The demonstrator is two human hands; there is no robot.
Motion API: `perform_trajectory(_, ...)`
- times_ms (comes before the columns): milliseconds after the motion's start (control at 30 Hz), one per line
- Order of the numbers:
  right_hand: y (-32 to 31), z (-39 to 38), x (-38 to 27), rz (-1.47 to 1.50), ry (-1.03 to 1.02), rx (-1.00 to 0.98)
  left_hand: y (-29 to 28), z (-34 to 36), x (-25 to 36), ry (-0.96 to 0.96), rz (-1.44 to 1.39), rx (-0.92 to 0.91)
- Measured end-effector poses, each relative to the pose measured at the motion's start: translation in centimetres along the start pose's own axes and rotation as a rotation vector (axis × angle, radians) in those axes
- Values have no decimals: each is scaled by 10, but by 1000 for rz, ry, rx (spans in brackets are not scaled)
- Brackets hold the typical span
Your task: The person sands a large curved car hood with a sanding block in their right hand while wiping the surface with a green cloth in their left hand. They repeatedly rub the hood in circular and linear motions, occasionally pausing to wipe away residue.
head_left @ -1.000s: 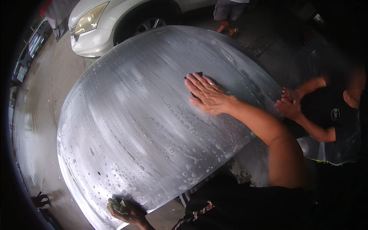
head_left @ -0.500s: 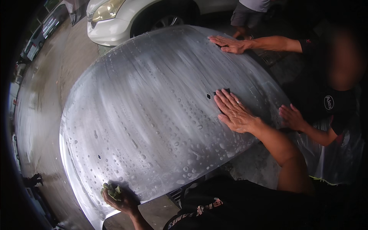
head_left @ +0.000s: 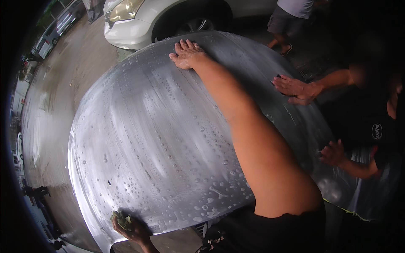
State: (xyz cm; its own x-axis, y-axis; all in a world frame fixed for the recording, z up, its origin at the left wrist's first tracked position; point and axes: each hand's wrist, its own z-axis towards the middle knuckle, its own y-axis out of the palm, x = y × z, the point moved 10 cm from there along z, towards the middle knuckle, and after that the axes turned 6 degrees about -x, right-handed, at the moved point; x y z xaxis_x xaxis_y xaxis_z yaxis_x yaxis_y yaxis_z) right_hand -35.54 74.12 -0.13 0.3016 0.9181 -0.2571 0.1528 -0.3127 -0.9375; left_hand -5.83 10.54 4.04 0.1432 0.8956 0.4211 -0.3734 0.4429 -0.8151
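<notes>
A wet grey car hood [head_left: 152, 130] spreads across the head view, dotted with water beads and streaked. My right arm stretches over it, and my right hand [head_left: 185, 54] rests palm down with fingers spread near its far edge; nothing shows in it. At the near left corner, my left hand [head_left: 131, 232] grips a crumpled greenish cloth [head_left: 123, 220] against the surface. Most of the left fingers are hidden behind the cloth or in shadow. A small dark speck [head_left: 109, 183] lies on the hood a little beyond the left hand.
A co-worker at the right has one hand [head_left: 295, 89] at the hood's right side and another hand [head_left: 333, 154] nearer. Beyond the hood stands a white car [head_left: 133, 31]. Another person's legs [head_left: 287, 31] show at the far right. Wet ground [head_left: 50, 139] lies to the left.
My right hand has swept from the hood's right middle to its far edge. The co-worker's farther hand appears nearer and more to the right. My left hand stays with the cloth.
</notes>
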Motion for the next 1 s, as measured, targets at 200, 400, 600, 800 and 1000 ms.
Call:
perform_trajectory(200,35,-184,59,-31,-46,-35,4,1,4,27,5,-7)
perform_trajectory(400,81,-459,138,-82,35,-114,4,1,16,53,131,12)
perform_trajectory(600,50,-318,128,-81,-29,-15,-4,-1,23,154,205,49)
perform_trajectory(800,-16,-82,140,74,237,67,7,1,7,8,-102,-17)
perform_trajectory(1000,31,-170,77,21,-5,44,-1,4,25,-44,103,-10)
